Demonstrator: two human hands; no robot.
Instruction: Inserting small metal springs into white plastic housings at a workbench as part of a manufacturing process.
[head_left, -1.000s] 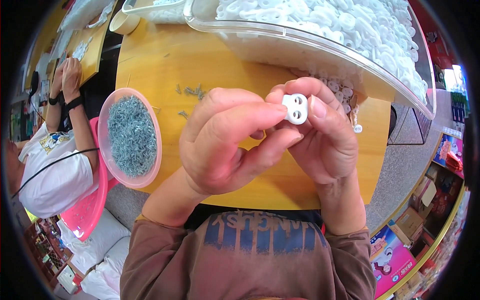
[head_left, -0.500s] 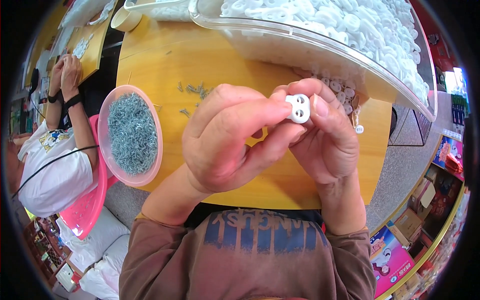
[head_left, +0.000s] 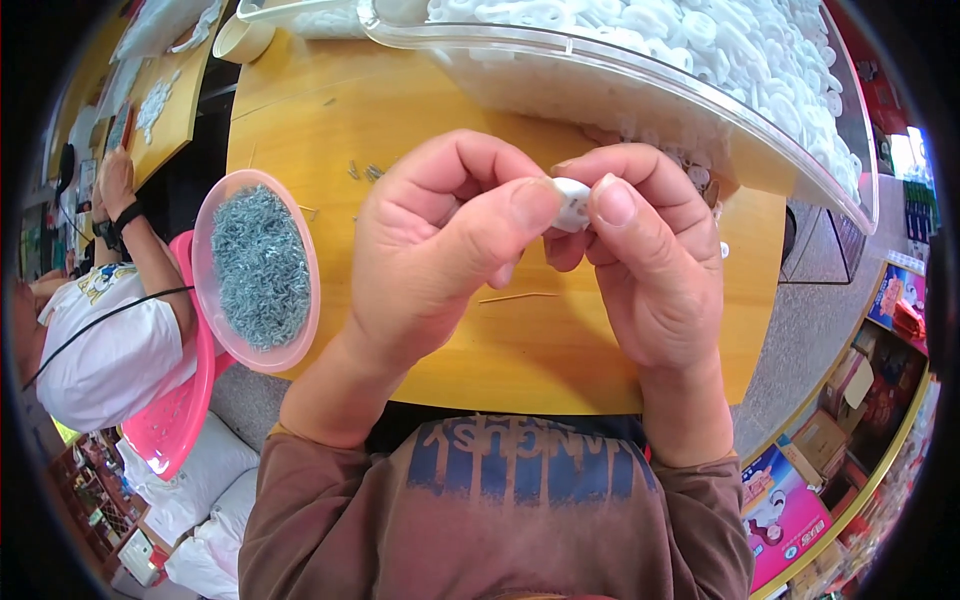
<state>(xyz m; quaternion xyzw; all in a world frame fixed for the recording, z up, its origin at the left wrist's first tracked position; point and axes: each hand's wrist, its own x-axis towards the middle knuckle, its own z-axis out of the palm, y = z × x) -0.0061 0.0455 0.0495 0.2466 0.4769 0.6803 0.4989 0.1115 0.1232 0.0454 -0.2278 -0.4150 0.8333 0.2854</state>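
Observation:
Between both hands, above the table, is a small white plastic piece with holes (head_left: 571, 205). My left hand (head_left: 425, 245) pinches its left side between thumb and fingers. My right hand (head_left: 655, 260) grips the right side the same way, its thumb across the front. The fingertips hide much of the piece. Left of my left hand stands a pink oval bowl (head_left: 205, 310) full of small grey metal screws (head_left: 260, 265). Some loose screws (head_left: 374, 172) lie on the table behind that hand, and a thin stick (head_left: 517, 297) lies below the hands.
A large clear bin (head_left: 600, 62) heaped with white plastic parts (head_left: 740, 70) stands at the far right of the wooden table (head_left: 330, 130). More white pieces lie partly hidden behind my right hand. At left, a co-worker (head_left: 120, 330) sits beside a pink chair (head_left: 170, 430).
The white piece has turned so its holes face less toward me, and it has shifted slightly left. My left hand has rolled, bringing its thumb to the front. The co-worker's hands have moved.

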